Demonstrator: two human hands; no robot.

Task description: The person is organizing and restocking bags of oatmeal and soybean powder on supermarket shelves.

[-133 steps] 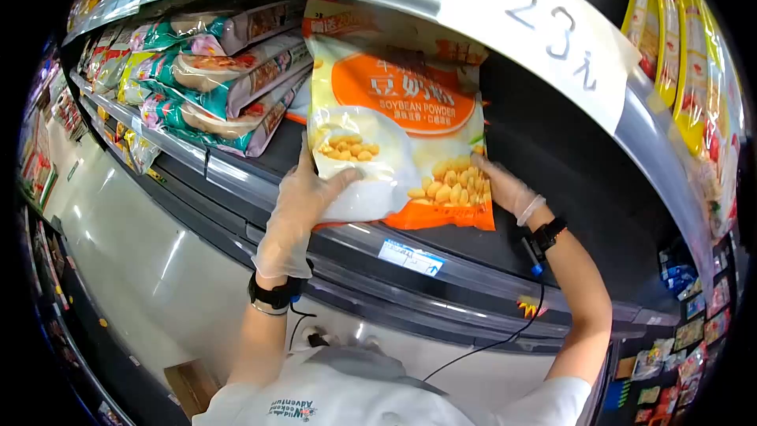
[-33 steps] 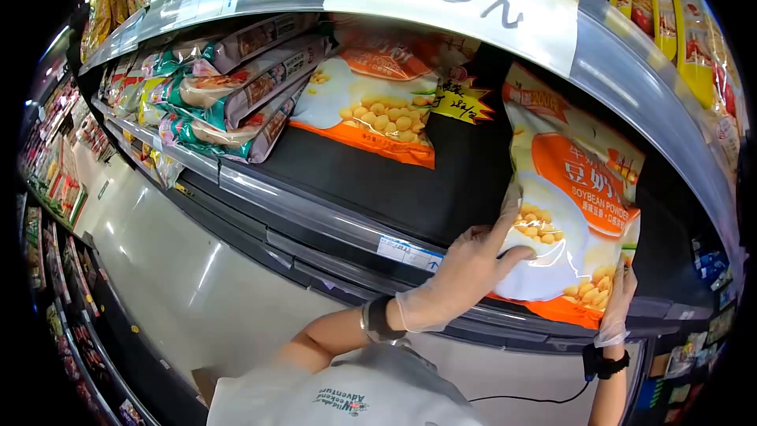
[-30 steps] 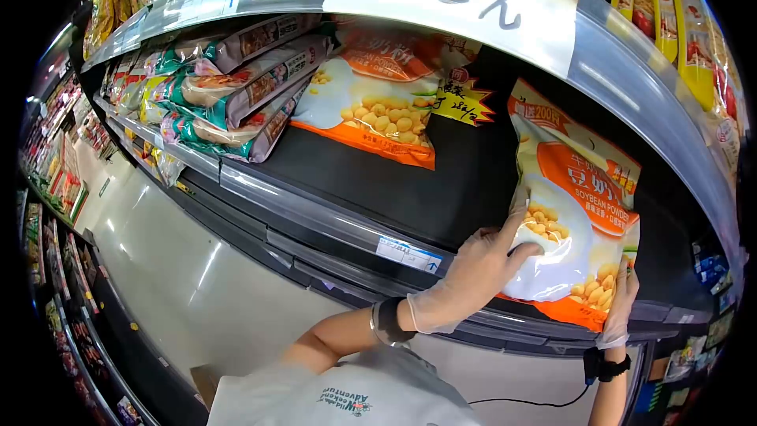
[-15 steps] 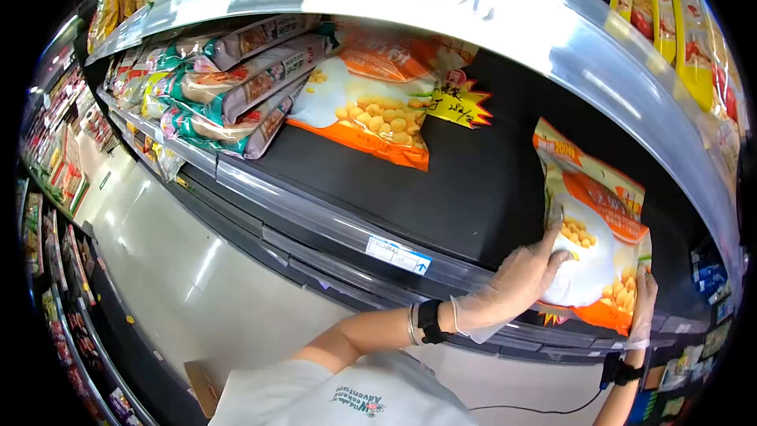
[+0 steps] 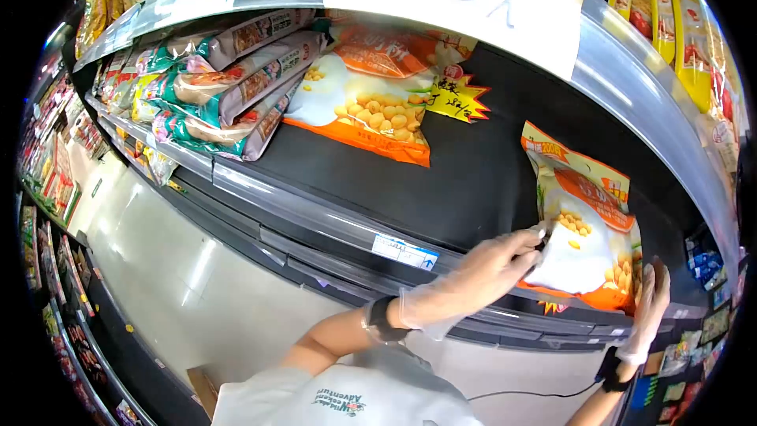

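Bag (image 5: pixel 587 233) touches left hand (image 5: pixel 493 268), fingertips bunched; right hand (image 5: pixel 650 304) lies open beside it.

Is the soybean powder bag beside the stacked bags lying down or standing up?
Lying down. The soybean powder bag rests on the shelf, printed front up, orange bottom edge facing outward.

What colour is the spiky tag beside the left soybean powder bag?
Spiky tag: yellow, red-edged, with black handwriting. Best in the head view.

Is a blk shelf (image 5: pixel 378 189), w/ stacked teal pkts (image 5: pixel 209 88) at L, orange-wht bag (image 5: pixel 367 110) beside, yel. tag (image 5: pixel 459 101) next to that, 2nd orange-wht bag (image 5: pixel 585 229) at R front.
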